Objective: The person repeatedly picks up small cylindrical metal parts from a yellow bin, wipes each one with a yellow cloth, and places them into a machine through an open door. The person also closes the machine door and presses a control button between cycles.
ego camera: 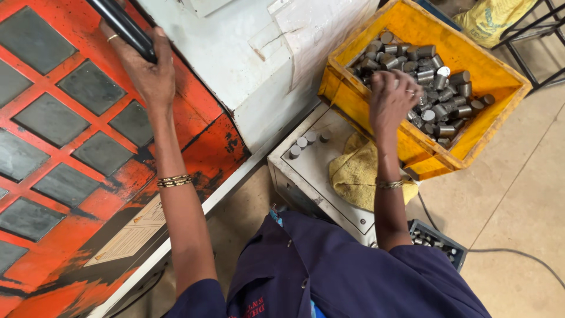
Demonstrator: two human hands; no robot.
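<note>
The black handle (125, 26) runs off the top edge. The right hand (393, 101) hides its fingers among the metal cylinders (438, 82), so any hold is unclear. The yellow sack (491, 19) is cut off, and the dark crate's (438, 242) contents are too small to tell.

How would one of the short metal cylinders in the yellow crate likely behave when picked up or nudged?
The metal cylinders look solid, so probably rigid and heavy for their size. Their round, smooth sides suggest they would roll if laid sideways. The right hand reaches among them.
</note>
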